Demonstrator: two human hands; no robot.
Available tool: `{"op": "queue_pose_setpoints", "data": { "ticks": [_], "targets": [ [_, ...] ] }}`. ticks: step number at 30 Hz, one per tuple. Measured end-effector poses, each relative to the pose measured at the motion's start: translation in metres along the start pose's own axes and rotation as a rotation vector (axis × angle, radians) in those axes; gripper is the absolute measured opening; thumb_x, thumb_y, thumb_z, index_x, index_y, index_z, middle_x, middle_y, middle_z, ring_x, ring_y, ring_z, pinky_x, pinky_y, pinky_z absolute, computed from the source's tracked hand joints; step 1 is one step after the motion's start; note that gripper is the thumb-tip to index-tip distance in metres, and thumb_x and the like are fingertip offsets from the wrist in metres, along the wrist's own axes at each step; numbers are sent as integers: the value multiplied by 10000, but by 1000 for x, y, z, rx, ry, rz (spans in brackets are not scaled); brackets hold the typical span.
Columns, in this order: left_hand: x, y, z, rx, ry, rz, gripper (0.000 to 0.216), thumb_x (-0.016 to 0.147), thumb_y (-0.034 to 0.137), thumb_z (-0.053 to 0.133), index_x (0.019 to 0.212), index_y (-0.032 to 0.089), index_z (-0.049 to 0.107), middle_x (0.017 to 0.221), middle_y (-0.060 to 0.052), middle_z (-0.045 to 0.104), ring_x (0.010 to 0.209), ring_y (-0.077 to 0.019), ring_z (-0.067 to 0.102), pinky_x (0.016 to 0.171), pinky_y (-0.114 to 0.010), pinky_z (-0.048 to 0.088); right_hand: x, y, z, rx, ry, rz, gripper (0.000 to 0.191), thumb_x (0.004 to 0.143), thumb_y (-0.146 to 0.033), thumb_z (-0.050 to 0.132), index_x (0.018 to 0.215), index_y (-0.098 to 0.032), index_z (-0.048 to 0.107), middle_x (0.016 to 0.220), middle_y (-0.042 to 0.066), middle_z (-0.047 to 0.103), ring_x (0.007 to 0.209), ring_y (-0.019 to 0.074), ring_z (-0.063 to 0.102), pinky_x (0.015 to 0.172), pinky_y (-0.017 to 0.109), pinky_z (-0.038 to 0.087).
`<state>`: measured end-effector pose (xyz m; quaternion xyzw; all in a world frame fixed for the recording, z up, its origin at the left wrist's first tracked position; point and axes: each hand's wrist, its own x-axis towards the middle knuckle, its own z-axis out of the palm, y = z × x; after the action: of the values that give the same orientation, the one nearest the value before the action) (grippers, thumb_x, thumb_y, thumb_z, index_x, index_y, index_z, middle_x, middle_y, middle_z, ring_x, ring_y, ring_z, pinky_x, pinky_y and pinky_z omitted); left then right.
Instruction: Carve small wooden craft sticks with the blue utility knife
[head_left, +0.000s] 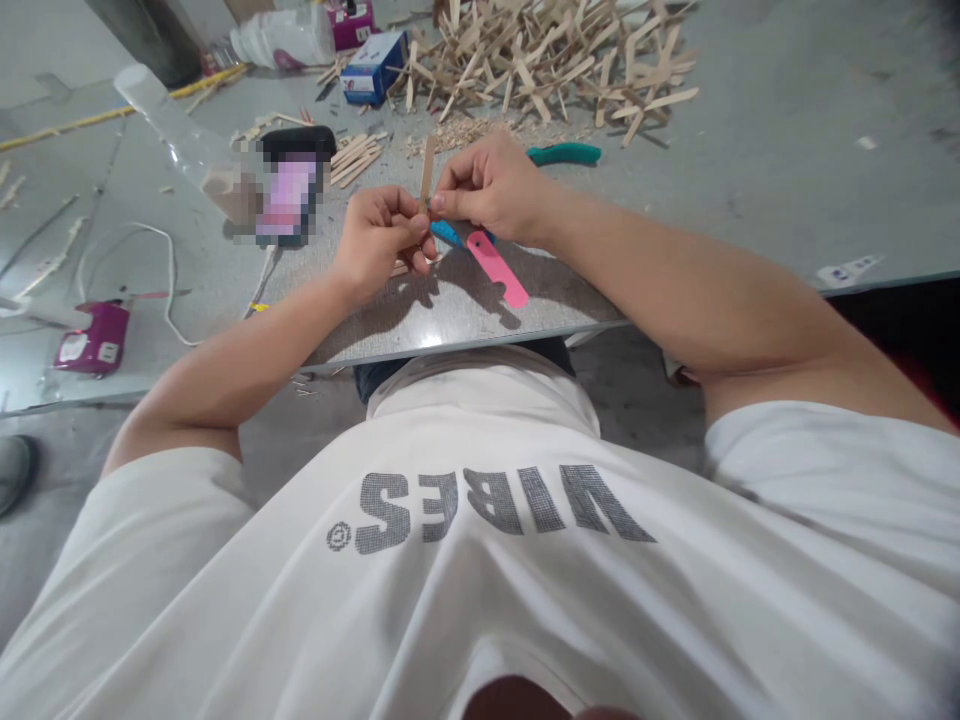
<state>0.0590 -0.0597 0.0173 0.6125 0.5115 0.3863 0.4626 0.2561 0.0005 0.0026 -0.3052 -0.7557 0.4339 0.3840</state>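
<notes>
Between my two hands, a little above the table near its front edge, a flat wooden craft stick point(427, 172) stands almost upright. My left hand point(384, 240) pinches it near its lower end. On the other side, the thumb and forefinger of my right hand point(491, 188) close at the same lower part; my fingers hide the stick's bottom. Just below the right hand lies a pink flat piece point(499, 270) with a notched end, beside a blue textured object point(448, 233) that is partly covered. The teal handle point(566, 154) of a tool shows behind my right wrist.
A big heap of crossed craft sticks point(540, 60) fills the back, with wood chips before it. Loose sticks point(355, 160), a blue box point(374, 68), a phone on a cable point(289, 195), a clear bottle point(169, 120) and a purple-labelled bottle point(91, 338) stand or lie leftward.
</notes>
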Motion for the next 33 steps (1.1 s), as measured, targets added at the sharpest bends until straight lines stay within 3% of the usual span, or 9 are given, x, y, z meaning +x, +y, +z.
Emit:
{"op": "queue_pose_setpoints", "data": {
  "ticks": [8,14,20,25,33],
  "targets": [
    [5,-5,-1,-65,-46,7,369,1055,157,767,798,252,520,668,41,719,515,-109,679,547,-225,540,0,2,0,48,-24,9,258,1019,-47,740,781,-124,675,540,-76,511,550,71,362,521,256,238],
    [6,-10,0,-14,-9,1,297,1071,224,764,872,253,545,722,36,752,571,-109,708,600,-222,560,2,5,4,122,-3,25,271,1101,-161,682,834,-126,656,607,-46,569,553,79,422,537,256,300],
    [9,-17,-1,-45,5,55,319,1013,267,828,832,281,567,758,16,790,593,-147,731,584,-268,579,2,0,0,80,5,11,249,996,-109,784,780,-137,663,550,-79,529,544,77,407,552,261,282],
    [5,-10,3,-69,18,27,291,1049,137,670,815,270,560,710,16,786,528,-121,683,522,-246,542,0,-6,1,19,27,12,266,943,27,727,728,-122,676,540,-80,527,579,68,406,572,258,275],
    [6,-12,2,-85,-3,17,293,1043,194,717,818,287,555,737,17,797,561,-130,706,533,-255,555,2,-5,3,22,125,17,287,1019,-18,679,759,-138,659,543,-67,533,569,83,407,578,272,279]
  ]
}}
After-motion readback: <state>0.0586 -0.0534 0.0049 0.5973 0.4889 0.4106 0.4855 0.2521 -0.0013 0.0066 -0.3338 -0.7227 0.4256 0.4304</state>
